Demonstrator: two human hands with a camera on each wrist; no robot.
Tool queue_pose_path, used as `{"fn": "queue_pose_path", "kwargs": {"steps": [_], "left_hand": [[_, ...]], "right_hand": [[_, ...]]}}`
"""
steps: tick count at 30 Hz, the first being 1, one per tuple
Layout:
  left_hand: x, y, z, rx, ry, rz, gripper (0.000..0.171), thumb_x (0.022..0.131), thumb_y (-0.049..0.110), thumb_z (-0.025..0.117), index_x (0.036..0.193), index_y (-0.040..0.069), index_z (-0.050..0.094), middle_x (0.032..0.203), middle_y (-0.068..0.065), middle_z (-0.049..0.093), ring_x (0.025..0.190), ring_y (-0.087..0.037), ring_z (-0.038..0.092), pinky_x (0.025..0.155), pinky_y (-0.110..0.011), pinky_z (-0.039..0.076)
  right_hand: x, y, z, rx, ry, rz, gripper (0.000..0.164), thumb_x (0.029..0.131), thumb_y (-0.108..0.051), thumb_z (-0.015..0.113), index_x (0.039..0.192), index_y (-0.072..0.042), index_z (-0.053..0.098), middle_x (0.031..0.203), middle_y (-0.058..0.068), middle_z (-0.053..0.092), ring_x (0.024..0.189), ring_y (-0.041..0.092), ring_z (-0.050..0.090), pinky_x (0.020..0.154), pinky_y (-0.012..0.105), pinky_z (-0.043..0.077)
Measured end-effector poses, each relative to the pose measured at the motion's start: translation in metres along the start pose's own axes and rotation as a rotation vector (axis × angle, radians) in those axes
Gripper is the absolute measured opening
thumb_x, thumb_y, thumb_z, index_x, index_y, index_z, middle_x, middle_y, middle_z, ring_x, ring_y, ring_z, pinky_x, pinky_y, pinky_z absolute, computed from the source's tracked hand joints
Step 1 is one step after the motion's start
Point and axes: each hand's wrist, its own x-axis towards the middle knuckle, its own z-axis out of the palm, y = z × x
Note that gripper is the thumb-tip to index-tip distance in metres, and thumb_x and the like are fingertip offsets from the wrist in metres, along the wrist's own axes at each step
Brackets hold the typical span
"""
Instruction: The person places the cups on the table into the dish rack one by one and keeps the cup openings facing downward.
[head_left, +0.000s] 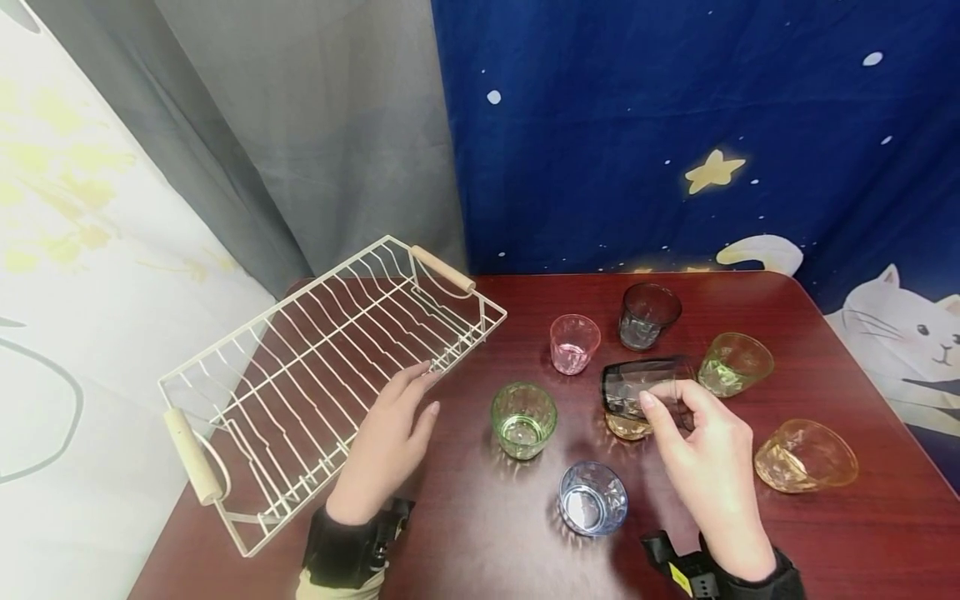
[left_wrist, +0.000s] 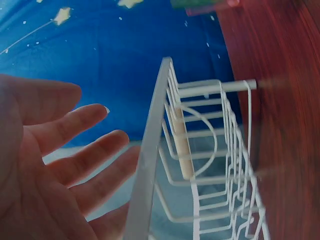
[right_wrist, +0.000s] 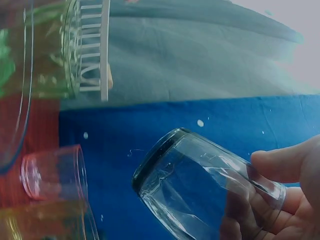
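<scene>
Desk (head_left: 465,542): one, shiny and dark red.
Rack (head_left: 315,347): one, white wire, on the left of the desk.
Left hand (head_left: 386,446): its fingers are open and a bit bent, at the near edge of the rack. I can't tell if they touch it. A light hand there would help if the rack slips.
Right hand (head_left: 711,454): its fingers and thumb pinch the held glass (head_left: 626,386) near its bottom. That looks like a good grip, because it leaves the rim free.
Glasses: eight, seven on the desk and one in the right hand.
Held glass: tipped on its side, mouth to the left, over a yellow glass (head_left: 628,428). Best to hold it firmly, not squeeze, lift it high and go slow, so it bumps nothing.
Dark: two, the held one and a back glass (head_left: 648,321).
Yellow: two, the one under the held glass and a far-right glass (head_left: 805,458).
Green: two, a middle glass (head_left: 523,422) and a pale glass (head_left: 733,367).
Blue glass (head_left: 592,500): one.
Pink glass (head_left: 574,345): one; it looks the smallest.
Wood handles (head_left: 444,268): two, on the rack's ends.
</scene>
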Motion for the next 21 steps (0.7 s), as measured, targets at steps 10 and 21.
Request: {"fn": "queue_pose_path", "kwargs": {"steps": [10,21], "left_hand": [[0.002,0.014,0.003,-0.099,-0.044,0.034,0.041,0.094,0.021,0.061,0.134,0.013,0.056,0.142,-0.005,0.054,0.133,-0.022,0.050,0.111,-0.043,0.043],[0.003,0.030,0.003,-0.227,-0.086,0.079,0.045,0.095,0.023,0.059,0.139,0.015,0.051,0.150,-0.001,0.044,0.141,-0.019,0.041,0.116,-0.042,0.037]], "right_hand": [[-0.007,-0.012,0.013,0.165,-0.067,-0.019,0.011,0.084,-0.004,0.072,0.082,-0.014,0.069,0.075,-0.011,0.064,0.062,-0.009,0.052,0.059,0.006,0.042],[-0.020,-0.023,0.030,0.270,-0.056,-0.137,0.011,0.084,-0.003,0.072,0.086,-0.013,0.070,0.081,0.000,0.070,0.070,-0.011,0.056,0.063,0.005,0.046]]}}
